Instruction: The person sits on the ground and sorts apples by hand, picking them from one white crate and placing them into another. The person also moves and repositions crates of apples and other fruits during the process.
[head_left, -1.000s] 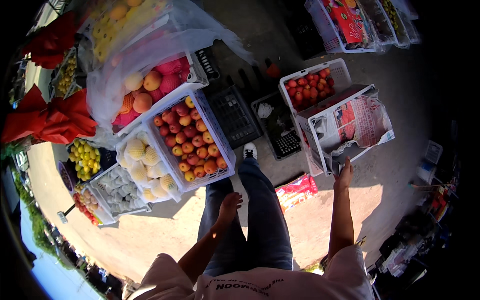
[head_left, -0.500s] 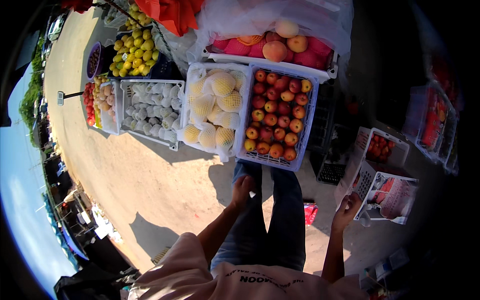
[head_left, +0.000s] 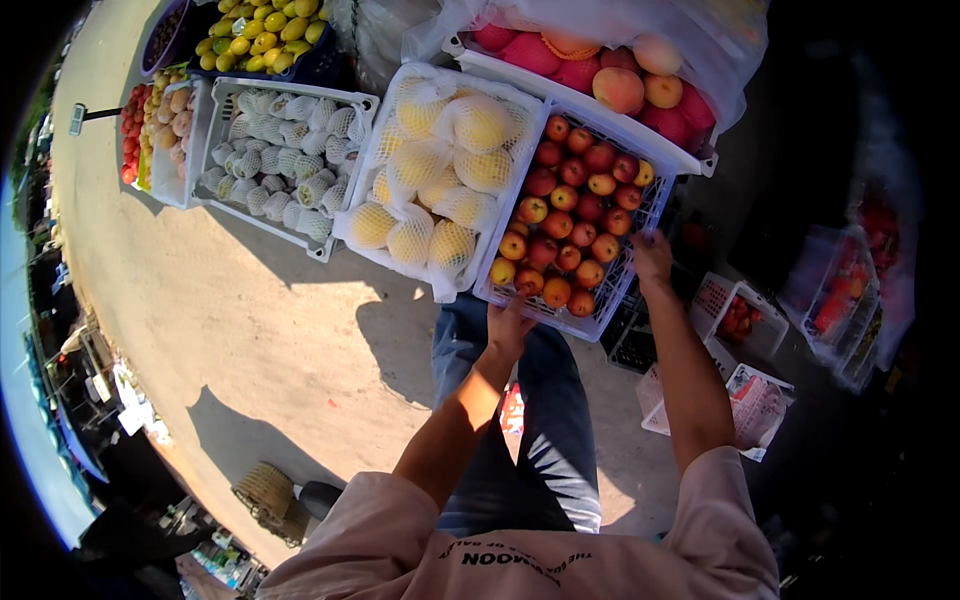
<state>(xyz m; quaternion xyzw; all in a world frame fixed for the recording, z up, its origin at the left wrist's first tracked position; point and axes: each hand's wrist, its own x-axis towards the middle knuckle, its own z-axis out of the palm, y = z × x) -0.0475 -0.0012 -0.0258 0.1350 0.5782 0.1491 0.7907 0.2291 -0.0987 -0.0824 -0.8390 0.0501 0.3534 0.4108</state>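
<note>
Well, I have both hands at the crate (head_left: 590,327), which sits just ahead of the person's legs, full of apples (head_left: 590,208). My left hand (head_left: 510,326) is at its near rim, fingers bent up beside the closest apples; my right hand (head_left: 652,260) is on its right rim, fingertips over the edge. From here I cannot tell how tightly either set of fingers is closed. Netted yellow fruit (head_left: 482,170) lies just left of the crate, peaches (head_left: 618,92) on its far side, and a basket (head_left: 712,300) stands lower right.
</note>
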